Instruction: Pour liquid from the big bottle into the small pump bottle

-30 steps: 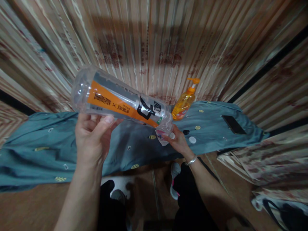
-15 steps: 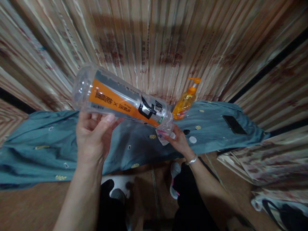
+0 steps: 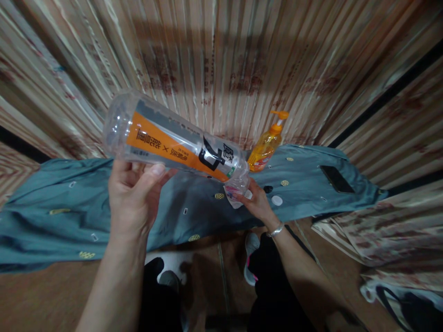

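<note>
My left hand [image 3: 133, 198] grips the base end of a large clear plastic bottle [image 3: 173, 138] with an orange and grey label. The bottle is tipped, its mouth pointing down to the right. There the mouth meets a small clear cup [image 3: 237, 191] with pink print, which my right hand [image 3: 254, 203] holds over the blue-grey cloth [image 3: 69, 207]. A silver bracelet sits on my right wrist. The bottle looks almost empty; I cannot see liquid flowing.
An orange pump bottle [image 3: 265, 147] stands on the cloth behind the cup. A white cap [image 3: 277, 200], a dark cap [image 3: 267, 189] and a black phone [image 3: 336, 179] lie to the right. Striped patterned curtains hang behind. My legs and shoes show below.
The bottle's base end has risen very slightly and shifted a little left. Both hands keep their grips; the cup stays in place.
</note>
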`<state>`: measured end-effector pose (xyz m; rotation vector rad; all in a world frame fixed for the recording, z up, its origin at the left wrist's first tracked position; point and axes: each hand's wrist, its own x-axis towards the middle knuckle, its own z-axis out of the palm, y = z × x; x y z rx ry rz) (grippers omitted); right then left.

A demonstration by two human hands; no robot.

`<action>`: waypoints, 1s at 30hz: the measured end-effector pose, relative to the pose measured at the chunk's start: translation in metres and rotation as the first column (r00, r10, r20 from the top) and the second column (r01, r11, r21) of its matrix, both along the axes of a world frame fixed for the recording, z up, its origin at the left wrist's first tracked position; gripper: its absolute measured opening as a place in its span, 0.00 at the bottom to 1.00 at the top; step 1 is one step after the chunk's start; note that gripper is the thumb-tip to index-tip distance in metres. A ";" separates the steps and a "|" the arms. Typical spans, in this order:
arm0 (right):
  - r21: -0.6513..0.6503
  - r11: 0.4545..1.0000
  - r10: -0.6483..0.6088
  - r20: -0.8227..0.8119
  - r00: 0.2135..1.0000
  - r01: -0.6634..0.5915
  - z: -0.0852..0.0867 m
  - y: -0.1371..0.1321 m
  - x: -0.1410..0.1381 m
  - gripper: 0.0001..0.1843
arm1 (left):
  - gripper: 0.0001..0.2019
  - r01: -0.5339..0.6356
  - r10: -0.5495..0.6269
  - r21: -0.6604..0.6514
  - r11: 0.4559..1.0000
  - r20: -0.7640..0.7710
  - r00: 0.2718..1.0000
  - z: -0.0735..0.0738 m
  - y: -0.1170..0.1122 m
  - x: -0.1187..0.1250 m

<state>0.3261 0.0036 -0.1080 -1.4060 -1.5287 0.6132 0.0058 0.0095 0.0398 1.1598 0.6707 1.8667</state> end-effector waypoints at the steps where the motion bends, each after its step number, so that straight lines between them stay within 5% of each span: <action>1: -0.001 1.000 -0.001 0.001 1.000 0.001 0.000 0.000 0.000 0.35 | 0.25 0.004 -0.004 0.003 1.000 0.000 1.000 0.000 0.000 0.000; 30: 0.046 0.999 0.029 -0.012 1.000 -0.028 -0.008 0.002 0.005 0.35 | 0.26 0.044 -0.047 0.060 0.997 0.049 0.998 -0.007 0.005 0.006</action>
